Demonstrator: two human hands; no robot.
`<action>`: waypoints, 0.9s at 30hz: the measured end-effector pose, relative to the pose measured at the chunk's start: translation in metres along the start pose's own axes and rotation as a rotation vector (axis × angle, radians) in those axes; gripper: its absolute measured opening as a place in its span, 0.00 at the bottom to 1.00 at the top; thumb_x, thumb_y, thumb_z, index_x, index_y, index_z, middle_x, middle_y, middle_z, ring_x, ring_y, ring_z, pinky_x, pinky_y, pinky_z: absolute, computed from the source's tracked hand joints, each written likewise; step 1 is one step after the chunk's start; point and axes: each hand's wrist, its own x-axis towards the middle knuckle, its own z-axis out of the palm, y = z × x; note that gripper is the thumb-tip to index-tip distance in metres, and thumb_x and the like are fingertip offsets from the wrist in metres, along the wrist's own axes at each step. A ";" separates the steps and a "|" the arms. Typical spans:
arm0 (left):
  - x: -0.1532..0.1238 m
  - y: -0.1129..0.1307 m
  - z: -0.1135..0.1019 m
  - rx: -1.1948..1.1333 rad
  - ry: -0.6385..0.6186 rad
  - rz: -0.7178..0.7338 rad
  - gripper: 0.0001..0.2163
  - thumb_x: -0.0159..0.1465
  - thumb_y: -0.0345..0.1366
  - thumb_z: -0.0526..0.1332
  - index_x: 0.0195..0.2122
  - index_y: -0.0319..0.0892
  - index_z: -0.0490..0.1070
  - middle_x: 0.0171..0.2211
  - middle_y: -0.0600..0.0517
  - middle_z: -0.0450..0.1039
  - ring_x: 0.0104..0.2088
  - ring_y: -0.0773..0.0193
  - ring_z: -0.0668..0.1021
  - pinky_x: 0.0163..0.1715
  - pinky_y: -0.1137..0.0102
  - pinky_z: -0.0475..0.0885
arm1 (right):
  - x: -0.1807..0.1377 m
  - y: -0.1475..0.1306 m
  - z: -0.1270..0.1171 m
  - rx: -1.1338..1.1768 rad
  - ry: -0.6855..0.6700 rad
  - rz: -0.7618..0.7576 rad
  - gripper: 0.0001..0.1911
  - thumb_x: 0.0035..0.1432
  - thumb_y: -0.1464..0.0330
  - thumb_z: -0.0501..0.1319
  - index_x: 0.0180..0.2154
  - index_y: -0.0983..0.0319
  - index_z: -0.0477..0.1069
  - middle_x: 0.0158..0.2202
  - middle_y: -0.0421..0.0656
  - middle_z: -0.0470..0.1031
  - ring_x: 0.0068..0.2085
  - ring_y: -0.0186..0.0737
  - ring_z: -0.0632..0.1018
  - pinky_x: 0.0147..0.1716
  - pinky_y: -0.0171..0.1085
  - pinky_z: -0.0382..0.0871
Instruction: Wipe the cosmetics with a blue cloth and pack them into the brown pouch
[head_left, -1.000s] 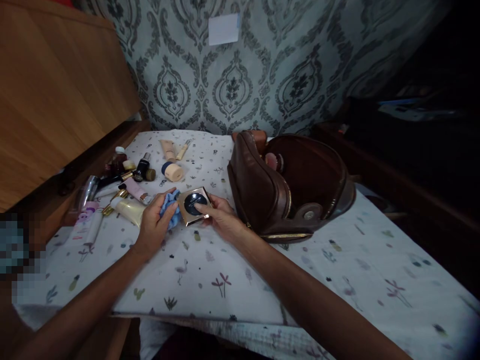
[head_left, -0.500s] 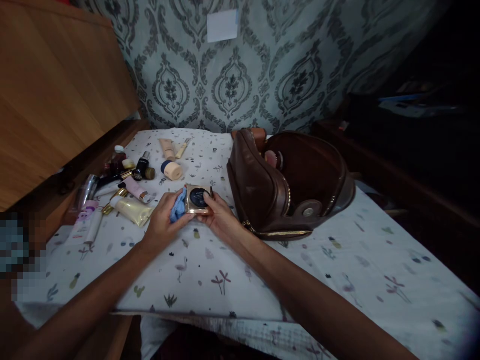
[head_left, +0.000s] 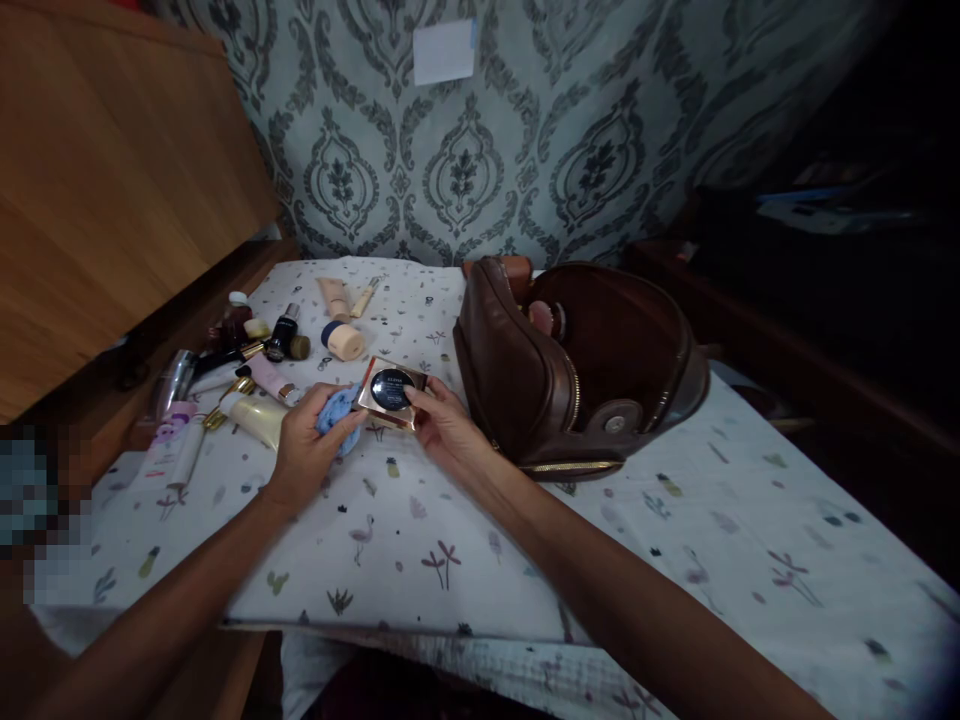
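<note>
A square gold compact [head_left: 391, 390] with a round black label is held over the table by my right hand [head_left: 450, 425], thumb on top and fingers beneath. My left hand [head_left: 307, 440] is closed around a crumpled blue cloth [head_left: 339, 415], close to the compact's left edge. To the right of my hands lies an open brown leather bag [head_left: 514, 370], its zip undone. A round pinkish item [head_left: 541, 318] shows inside the bag's mouth. Just behind my left hand rests a pale gold tube [head_left: 255, 418].
Several cosmetics lie at the left, among them a black bottle [head_left: 283, 335], a pink tube [head_left: 270, 378] and a white-and-purple tube [head_left: 169, 440]. A beige jar with a dark blue lid [head_left: 345, 340] sits farther back. A wooden panel [head_left: 127, 150] stands at the left.
My left hand with the blue cloth has drawn left and slightly down, off most of the compact. The compact has turned a little in my right hand.
</note>
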 end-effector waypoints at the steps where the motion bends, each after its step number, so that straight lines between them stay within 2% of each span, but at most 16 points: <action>1: 0.000 0.000 0.000 0.000 0.019 0.007 0.11 0.62 0.43 0.65 0.41 0.42 0.75 0.36 0.53 0.76 0.37 0.62 0.75 0.41 0.68 0.71 | 0.000 0.000 0.000 -0.014 -0.007 0.006 0.20 0.41 0.71 0.76 0.37 0.59 0.73 0.32 0.34 0.79 0.31 0.31 0.77 0.30 0.30 0.71; 3: 0.000 0.000 -0.001 0.005 0.060 0.008 0.11 0.62 0.43 0.65 0.41 0.42 0.74 0.36 0.53 0.76 0.37 0.62 0.75 0.41 0.68 0.71 | -0.002 -0.001 0.001 -0.052 -0.051 0.033 0.23 0.40 0.70 0.76 0.40 0.59 0.74 0.33 0.35 0.79 0.30 0.31 0.77 0.29 0.30 0.71; 6: 0.001 0.000 -0.003 0.038 0.115 0.002 0.11 0.63 0.44 0.64 0.40 0.42 0.74 0.36 0.53 0.75 0.37 0.62 0.75 0.41 0.68 0.70 | -0.004 0.000 0.001 -0.102 -0.130 0.077 0.23 0.39 0.70 0.78 0.39 0.61 0.74 0.34 0.37 0.78 0.30 0.30 0.77 0.30 0.30 0.74; 9: 0.002 0.001 -0.004 0.091 0.146 0.093 0.11 0.65 0.42 0.63 0.43 0.42 0.74 0.39 0.52 0.75 0.41 0.61 0.75 0.45 0.66 0.71 | -0.006 0.004 0.002 -0.101 -0.150 0.111 0.24 0.38 0.69 0.79 0.36 0.62 0.71 0.33 0.37 0.78 0.30 0.30 0.78 0.30 0.30 0.76; 14: 0.001 0.001 0.000 0.199 0.115 0.268 0.13 0.69 0.39 0.58 0.53 0.41 0.71 0.46 0.47 0.72 0.49 0.58 0.75 0.52 0.62 0.71 | -0.008 0.008 0.003 -0.065 -0.131 0.130 0.25 0.39 0.70 0.79 0.36 0.62 0.67 0.30 0.37 0.78 0.28 0.31 0.79 0.29 0.29 0.78; 17: -0.001 0.000 0.003 0.238 0.094 0.319 0.15 0.70 0.36 0.57 0.56 0.40 0.70 0.47 0.46 0.70 0.49 0.58 0.75 0.51 0.62 0.72 | -0.009 0.008 0.005 -0.030 -0.098 0.122 0.26 0.41 0.72 0.78 0.38 0.61 0.66 0.30 0.37 0.78 0.28 0.31 0.79 0.29 0.29 0.78; 23: -0.008 0.005 0.009 0.248 -0.033 0.521 0.17 0.69 0.29 0.57 0.59 0.41 0.68 0.49 0.45 0.70 0.49 0.60 0.76 0.51 0.66 0.74 | -0.005 0.007 0.004 0.071 -0.059 0.103 0.25 0.43 0.74 0.77 0.40 0.61 0.68 0.31 0.36 0.78 0.30 0.30 0.79 0.30 0.28 0.76; 27: -0.009 0.010 0.009 0.249 -0.034 0.592 0.20 0.68 0.27 0.58 0.61 0.44 0.66 0.49 0.45 0.71 0.49 0.60 0.77 0.51 0.66 0.75 | -0.006 0.006 0.005 0.099 -0.077 0.096 0.23 0.43 0.68 0.77 0.39 0.61 0.70 0.31 0.37 0.78 0.31 0.30 0.78 0.29 0.29 0.74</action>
